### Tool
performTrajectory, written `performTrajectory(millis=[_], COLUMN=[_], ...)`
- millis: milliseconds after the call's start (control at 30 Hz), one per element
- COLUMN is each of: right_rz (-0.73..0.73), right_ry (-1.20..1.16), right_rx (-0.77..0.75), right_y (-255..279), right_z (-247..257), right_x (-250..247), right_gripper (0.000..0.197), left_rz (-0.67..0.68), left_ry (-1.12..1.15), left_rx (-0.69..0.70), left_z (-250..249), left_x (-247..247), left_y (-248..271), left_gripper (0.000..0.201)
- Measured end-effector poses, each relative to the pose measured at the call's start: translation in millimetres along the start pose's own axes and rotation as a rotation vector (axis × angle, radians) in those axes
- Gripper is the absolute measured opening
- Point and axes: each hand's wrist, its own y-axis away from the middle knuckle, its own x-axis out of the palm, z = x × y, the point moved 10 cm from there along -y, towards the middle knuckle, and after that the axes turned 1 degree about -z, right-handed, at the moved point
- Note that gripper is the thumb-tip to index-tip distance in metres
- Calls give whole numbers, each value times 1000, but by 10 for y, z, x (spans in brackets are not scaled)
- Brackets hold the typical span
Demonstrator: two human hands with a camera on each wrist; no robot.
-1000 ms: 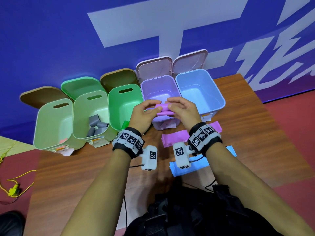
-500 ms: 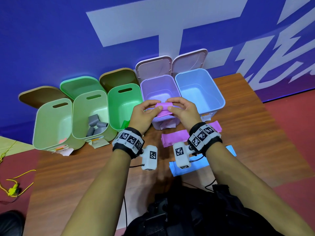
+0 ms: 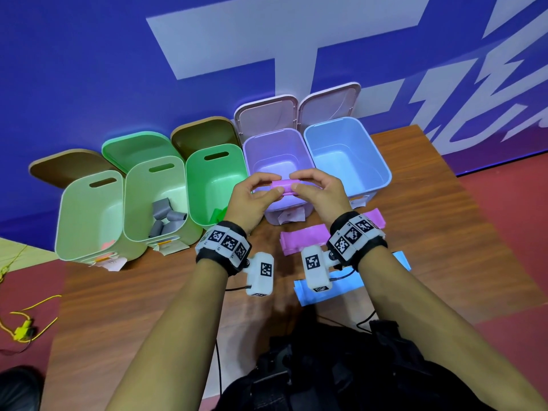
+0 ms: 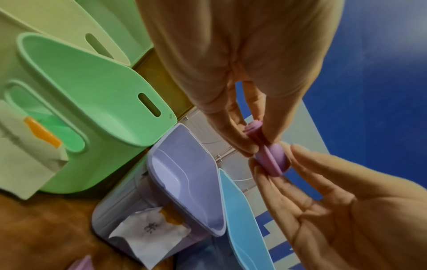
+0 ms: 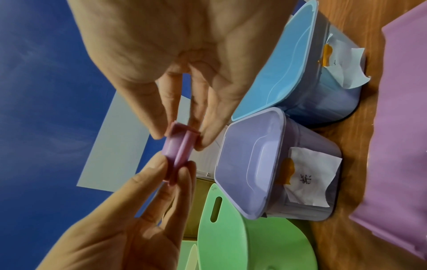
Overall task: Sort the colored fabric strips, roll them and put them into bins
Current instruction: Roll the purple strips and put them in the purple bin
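A small pink fabric roll (image 3: 285,185) hangs above the front rim of the purple bin (image 3: 248,155). My left hand (image 3: 275,185) pinches its left end between thumb and fingers, and my right hand (image 3: 294,183) pinches the right end. In the left wrist view the roll (image 4: 273,159) shows a loose edge along its side. The right wrist view shows the roll (image 5: 176,148) from the other side, above the purple bin (image 5: 283,138). A flat pink strip (image 3: 305,240) and a blue strip (image 3: 341,287) lie on the table under my wrists.
Five open bins stand in a row against the blue wall. The blue bin (image 3: 384,164) is at the right. To the left are a bright green bin (image 3: 192,185) with green fabric, a pale green bin (image 3: 130,203) with several grey rolls (image 3: 166,218), and another pale green bin (image 3: 60,221).
The loose tail of the pink strip has been wound in, so the roll is now compact. Both hands have stayed over the purple bin.
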Motion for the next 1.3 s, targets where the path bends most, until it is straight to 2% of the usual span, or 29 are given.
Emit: performTrajectory(millis=[100,267,467,667,800,933,1067,1133,1300], right_rz=[15,6,33,25,26,10,-25,-53,-109], right_ry=[-60,12,57,60,53,38,-68,-84,-22], right_rx=[25,12,28,29,72,174,308,353,368], right_y=[-32,-59,-96,-206,-300,-404,-426,-440,-500], right_z=[-64,-77,-148,-199,-313,-563,-786,-859,-989], right_x=[19,-10,8,23,39,48,69,72,63], right_gripper=[19,18,19,23,26,28,19,14,13], left_rz=[20,12,75,65,57,44,35,34,27], left_ry=[5,-24,67,25,-15,-6,11,24,51], left_rx=[-11,-3,-147,-186,-140,-160,-236,-291,-398], left_z=[15,70,339,478,529,642,794,877,1107], left_x=[29,15,100,108,100,71,87,90,46], left_y=[8,-32,-82,-149,-224,-320,-348,-337,-314], left_gripper=[22,21,14,10,13,16,10,14,16])
